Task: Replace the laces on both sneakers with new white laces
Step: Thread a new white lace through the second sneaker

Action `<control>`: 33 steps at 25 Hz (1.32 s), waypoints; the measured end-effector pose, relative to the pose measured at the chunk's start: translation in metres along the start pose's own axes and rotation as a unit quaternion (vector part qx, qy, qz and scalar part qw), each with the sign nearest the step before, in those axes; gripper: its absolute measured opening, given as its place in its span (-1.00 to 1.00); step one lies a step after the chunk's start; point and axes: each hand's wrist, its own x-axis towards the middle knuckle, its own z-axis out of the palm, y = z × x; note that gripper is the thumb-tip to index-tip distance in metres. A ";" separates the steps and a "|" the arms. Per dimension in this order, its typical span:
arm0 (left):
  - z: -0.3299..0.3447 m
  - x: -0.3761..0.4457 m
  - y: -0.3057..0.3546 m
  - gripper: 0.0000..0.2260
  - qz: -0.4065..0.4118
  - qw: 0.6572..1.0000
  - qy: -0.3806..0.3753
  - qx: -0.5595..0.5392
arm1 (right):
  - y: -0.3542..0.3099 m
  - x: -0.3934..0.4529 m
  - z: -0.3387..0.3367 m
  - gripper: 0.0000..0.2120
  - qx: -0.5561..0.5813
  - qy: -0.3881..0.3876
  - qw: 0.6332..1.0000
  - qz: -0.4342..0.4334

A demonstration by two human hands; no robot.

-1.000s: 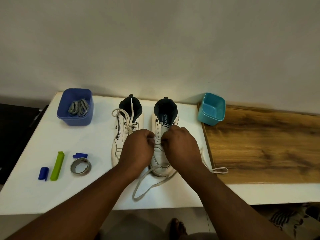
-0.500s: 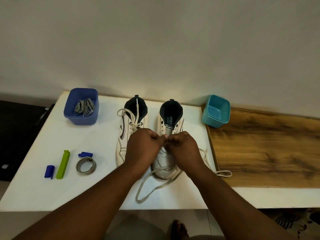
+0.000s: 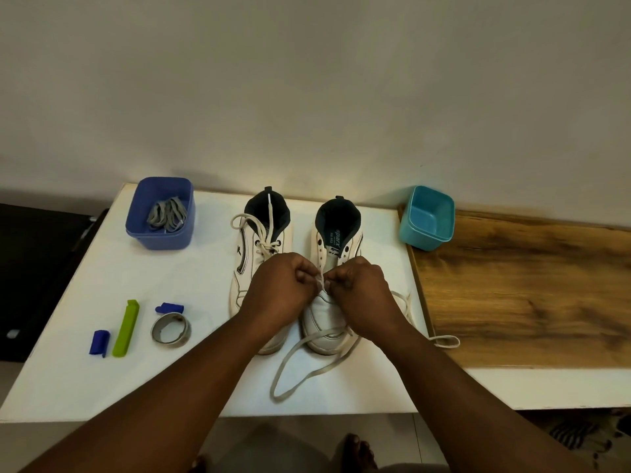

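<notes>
Here, left hand (image 3: 278, 295) and right hand (image 3: 358, 291) fingers pinching white lace (image 3: 321, 285), over right sneaker (image 3: 329, 302)

White sneakers (image 3: 263, 268) with navy collars — blue tub (image 3: 159, 230), teal tub (image 3: 426, 221), lime-green clip (image 3: 125, 327).

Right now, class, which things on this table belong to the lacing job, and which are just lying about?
In the job: right sneaker, white lace, left hand, right hand, left sneaker, blue tub of grey laces.

Lying about: teal tub, green clip, tape roll, two blue bits.
</notes>
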 end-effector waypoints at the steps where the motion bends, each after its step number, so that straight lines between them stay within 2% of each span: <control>1: 0.002 -0.003 0.001 -0.88 0.007 1.000 0.014 0.010 | -0.001 -0.001 0.000 -0.80 -0.009 -0.010 1.000 0.005; 4: 0.004 -0.008 0.005 -0.85 0.022 0.999 0.040 0.019 | -0.004 -0.005 -0.007 -0.76 -0.056 -0.040 0.998 0.005; 6: -0.002 -0.010 0.010 -0.81 0.007 0.999 0.040 -0.028 | -0.008 -0.007 -0.015 -0.75 -0.088 -0.054 0.995 0.003; 8: -0.007 -0.012 0.020 -0.78 -0.065 0.978 0.065 -0.188 | -0.011 -0.008 -0.019 -0.75 -0.080 -0.068 0.994 0.010; 10: -0.008 -0.014 0.029 -0.74 -0.128 0.920 0.078 -0.362 | -0.011 -0.008 -0.020 -0.77 -0.060 -0.072 0.995 0.016; 11: -0.011 -0.015 0.029 -0.74 -0.124 0.917 0.082 -0.369 | -0.011 -0.009 -0.020 -0.77 -0.065 -0.069 0.995 0.013; 12: -0.014 -0.015 0.027 -0.74 -0.094 0.942 0.087 -0.310 | -0.012 -0.011 -0.020 -0.77 -0.083 -0.067 0.994 0.005; 13: -0.017 -0.013 0.021 -0.76 -0.039 0.979 0.077 -0.184 | -0.012 -0.011 -0.019 -0.77 -0.111 -0.064 0.992 -0.006; 14: -0.019 -0.013 0.016 -0.79 0.032 0.998 0.048 -0.027 | -0.013 -0.012 -0.018 -0.76 -0.139 -0.065 0.988 -0.015; 16: -0.015 -0.015 0.009 -0.85 0.109 0.974 -0.004 0.198 | -0.015 -0.013 -0.017 -0.77 -0.147 -0.078 0.986 -0.013; 17: -0.011 -0.018 0.006 -0.81 0.116 0.962 -0.017 0.248 | -0.014 -0.013 -0.019 -0.80 -0.135 -0.088 0.987 -0.006; 18: -0.006 -0.021 0.006 -0.77 0.114 0.957 -0.008 0.267 | -0.015 -0.013 -0.024 -0.81 -0.122 -0.096 0.988 0.000; 20: -0.001 -0.022 0.009 -0.77 0.124 0.956 0.028 0.265 | -0.015 -0.016 -0.038 -0.67 -0.093 -0.115 0.989 0.016; 23: -0.001 -0.018 0.008 -0.81 0.122 0.960 0.043 0.247 | -0.024 -0.027 -0.064 -0.52 0.100 -0.162 0.978 0.083; 25: 0.000 -0.017 0.009 -0.86 0.112 0.959 0.040 0.256 | -0.030 -0.026 -0.073 -0.60 0.267 -0.122 0.951 0.093; 27: 0.003 -0.019 0.009 -0.88 0.107 0.958 0.036 0.265 | -0.029 -0.014 -0.071 -0.73 0.432 -0.055 0.898 0.070; 28: 0.004 -0.020 0.010 -0.88 0.109 0.956 0.035 0.271 | -0.025 -0.007 -0.067 -0.74 0.463 -0.037 0.883 0.063; 29: 0.003 -0.020 0.010 -0.87 0.112 0.954 0.034 0.275 | -0.020 -0.003 -0.061 -0.73 0.444 -0.035 0.894 0.047; 31: 0.000 -0.018 0.012 -0.84 0.113 0.953 0.026 0.281 | -0.006 -0.002 -0.044 -0.65 0.326 -0.060 0.943 -0.009; 33: -0.004 -0.017 0.015 -0.82 0.110 0.950 0.011 0.292 | 0.007 -0.005 -0.028 -0.57 0.198 -0.089 0.974 -0.061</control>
